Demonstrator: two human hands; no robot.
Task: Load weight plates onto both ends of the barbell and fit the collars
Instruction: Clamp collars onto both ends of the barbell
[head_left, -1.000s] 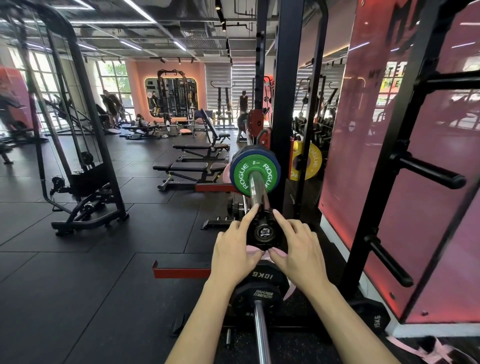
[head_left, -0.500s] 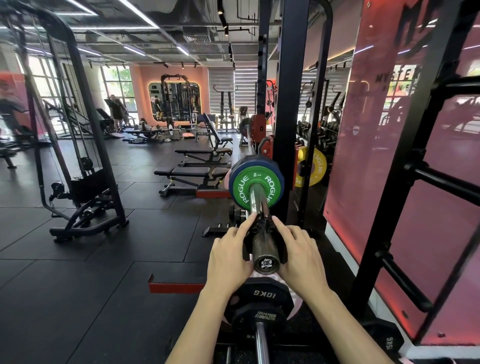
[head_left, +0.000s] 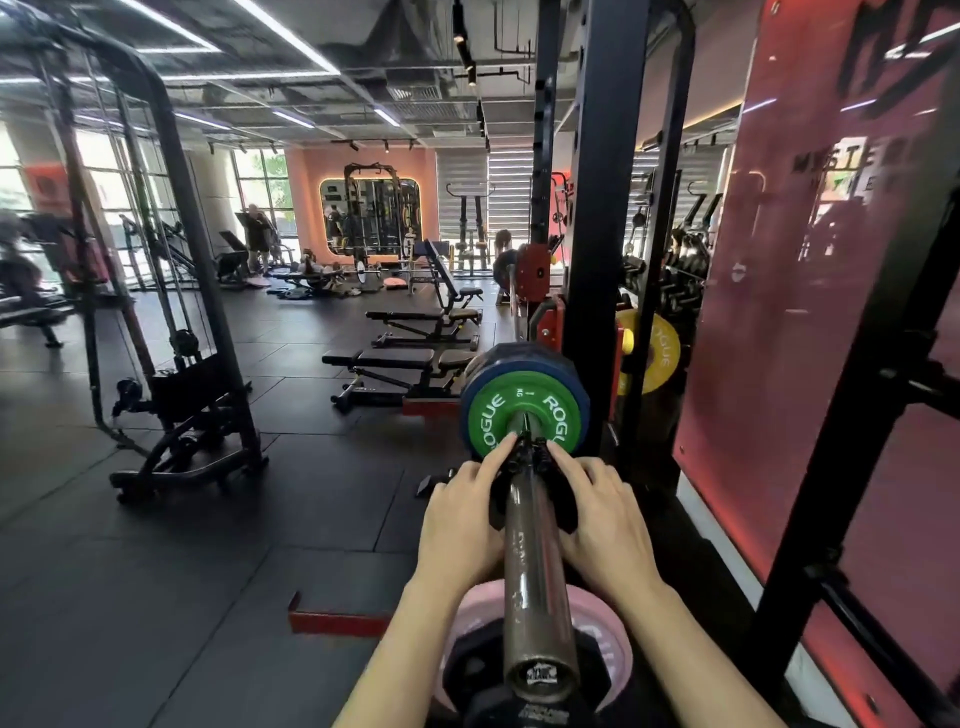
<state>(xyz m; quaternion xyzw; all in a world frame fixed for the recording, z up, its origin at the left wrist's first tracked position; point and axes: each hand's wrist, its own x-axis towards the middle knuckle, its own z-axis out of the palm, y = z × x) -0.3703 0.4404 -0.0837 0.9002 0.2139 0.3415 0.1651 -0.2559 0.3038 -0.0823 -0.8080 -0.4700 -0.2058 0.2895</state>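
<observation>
The barbell sleeve (head_left: 535, 571) runs from the bottom centre away from me to a green Rogue plate (head_left: 493, 410) backed by a larger blue plate (head_left: 475, 379). A black collar (head_left: 532, 457) sits on the sleeve just short of the green plate. My left hand (head_left: 462, 519) grips the collar's left side, index finger stretched forward toward the plate. On the collar's right side my right hand (head_left: 597, 519) holds it the same way. The collar's underside is hidden by my palms.
Black rack uprights (head_left: 597, 234) stand right of the plates, with a red wall panel (head_left: 831, 312) beyond. A yellow plate (head_left: 660, 353) hangs behind the upright. Pink and black plates (head_left: 467, 639) lie below the sleeve end. Benches (head_left: 405, 364) and a cable machine (head_left: 171, 312) stand left.
Both hands have slid the collar along the sleeve from its outer end to just short of the green plate. The camera has moved closer.
</observation>
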